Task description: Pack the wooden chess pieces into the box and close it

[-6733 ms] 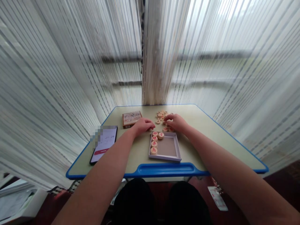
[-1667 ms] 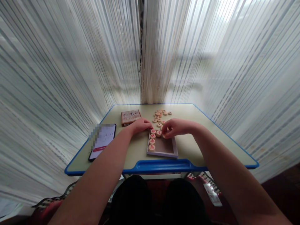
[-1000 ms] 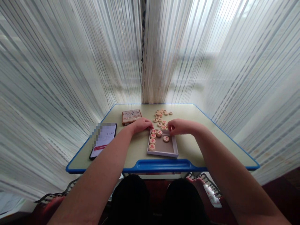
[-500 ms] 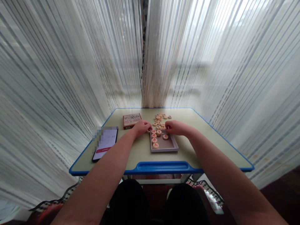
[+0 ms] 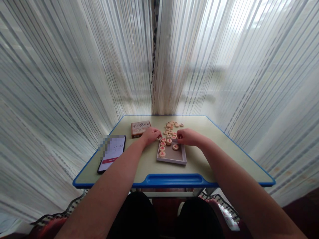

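A shallow open box tray [image 5: 184, 155] lies on the table in front of me, holding several round wooden xiangqi pieces with red characters. Some line its left side; one piece [image 5: 175, 147] lies apart toward the right. At its far left corner, my left hand [image 5: 152, 134] is closed, its fingertips on a xiangqi piece [image 5: 159, 138] just outside the tray. My right hand [image 5: 186, 136] is closed at the far right corner of the tray; whatever its fingers hold is hidden. Between and beyond the hands lies a loose group of xiangqi pieces [image 5: 169, 125].
A printed box [image 5: 141, 125] lies at the back left of the table. A phone [image 5: 113, 151] with a lit screen rests near the left edge. The table [image 5: 199, 169] has a blue rim and a front groove. Sheer striped curtains [image 5: 164, 66] hang behind it.
The tray has turned slightly, its near side shifting left, with the pieces inside shifting along. Both hands stay at its far corners.
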### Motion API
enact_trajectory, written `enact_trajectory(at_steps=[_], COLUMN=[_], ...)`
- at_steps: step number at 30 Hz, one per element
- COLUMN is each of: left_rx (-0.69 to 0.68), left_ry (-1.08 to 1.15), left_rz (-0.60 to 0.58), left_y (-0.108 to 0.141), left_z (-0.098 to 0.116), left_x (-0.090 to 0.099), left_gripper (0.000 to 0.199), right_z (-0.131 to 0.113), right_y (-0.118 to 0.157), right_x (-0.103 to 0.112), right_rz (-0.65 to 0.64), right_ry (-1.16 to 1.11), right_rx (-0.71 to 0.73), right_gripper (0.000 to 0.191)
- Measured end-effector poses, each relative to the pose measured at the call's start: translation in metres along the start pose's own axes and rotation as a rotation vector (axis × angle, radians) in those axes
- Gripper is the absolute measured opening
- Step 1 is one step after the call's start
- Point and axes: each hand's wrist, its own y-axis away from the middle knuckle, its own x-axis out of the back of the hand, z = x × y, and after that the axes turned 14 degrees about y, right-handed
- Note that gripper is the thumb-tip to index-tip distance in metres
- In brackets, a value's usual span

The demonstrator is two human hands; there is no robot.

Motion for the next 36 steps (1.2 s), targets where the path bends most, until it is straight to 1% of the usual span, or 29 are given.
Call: enact_trajectory(at_steps=[4,9,12,19,23,29,33,36], left_rx=[0.006,-0.002,0.016,0.001,0.007,0.008,0.012,0.018], left_ry=[-0.011,-0.023,-0.017,-0.048,-0.013,-0.003,0.004,-0.009], left_rz=[-0.014,-0.022,-0.023,-0.026,-0.029,-0.032,-0.018,-0.026], left_y=[0.000,0.001,0.002,0.000,0.001,0.003,0.004,0.004], left_z=[0.001,0.003,0.004,0.003,0.004,0.006,0.006,0.005], left_x=[0.000,0.001,0.001,0.001,0.001,0.001,0.001,0.000], left_gripper=[0.029,0.029,0.028,0.031,0.030,0.029,0.029,0.030], right_z=[-0.004,-0.013,-0.016,-0.016,-0.016,-0.011,-0.007,-0.007], right_y=[0.005,0.006,0.004,-0.001,-0.001,0.006,0.012,0.014], right_x=[0.004,0.007,0.004,-0.007,-0.005,0.005,0.010,0.010], right_rz=[0.034,0.077,0.113,0.153,0.122,0.037,-0.035,-0.104], right_ry=[-0.028,-0.123,-0.133,-0.136,-0.139,-0.129,-0.097,-0.092], right_rx=[0.040,0.113,0.094,0.091,0.087,0.096,0.087,0.107], right_gripper=[0.013,0.015,0.017,0.031,0.031,0.024,0.032,0.031])
